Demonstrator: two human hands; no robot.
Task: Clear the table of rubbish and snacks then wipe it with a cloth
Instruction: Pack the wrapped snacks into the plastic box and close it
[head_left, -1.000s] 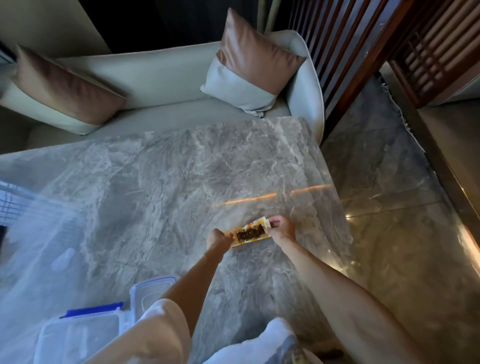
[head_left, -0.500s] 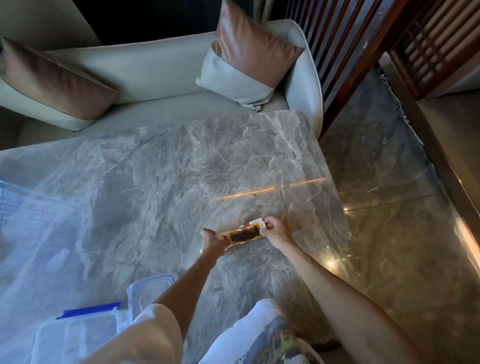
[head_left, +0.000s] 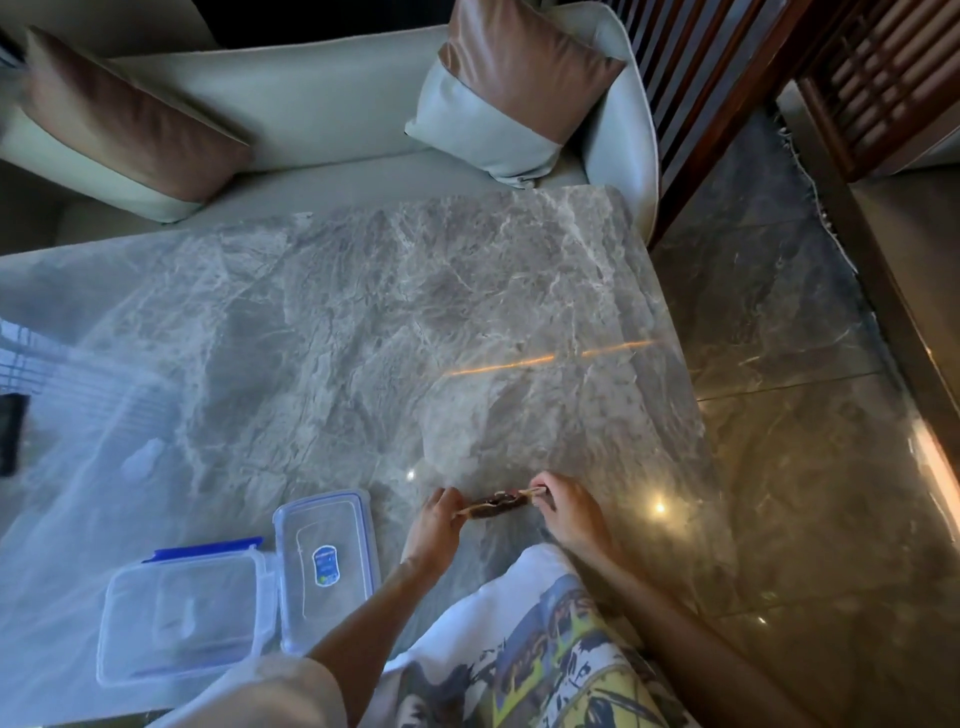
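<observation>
Left hand (head_left: 435, 525): grip pinched on the left end of the snack packet (head_left: 494, 506), fingers curled round the edge; forearm comes in from the near edge of the view.
Right hand (head_left: 570, 512): grip pinched on the right end of the same packet, thumb and fingertips closed on the seal.
Snack packet: held level between both hands, just above the near right part of the table (head_left: 363, 322); seen almost edge-on, pale wrapper with a dark filling; whether it touches the table cannot be told.
Table: grey veined marble top, glossy, with an orange streak of reflected light on the right part and pale window glare on the left.
Clear container (head_left: 187, 618): near left on the table, open, with a blue clip along its far edge.
Lid (head_left: 327, 566): lies flat just right of the container, touching it; clear with blue rim and a small blue label in the middle.
Dark object (head_left: 9, 434): at the far left edge of the view, cut off; too little shows to tell what it is.
Sofa (head_left: 311, 104): pale, beyond the far edge of the table.
Cushions: one brown and pale on the left (head_left: 130, 124), one on the right (head_left: 511, 88), leaning on the sofa back.
Floor (head_left: 805, 493): dark polished stone to the right of the table.
</observation>
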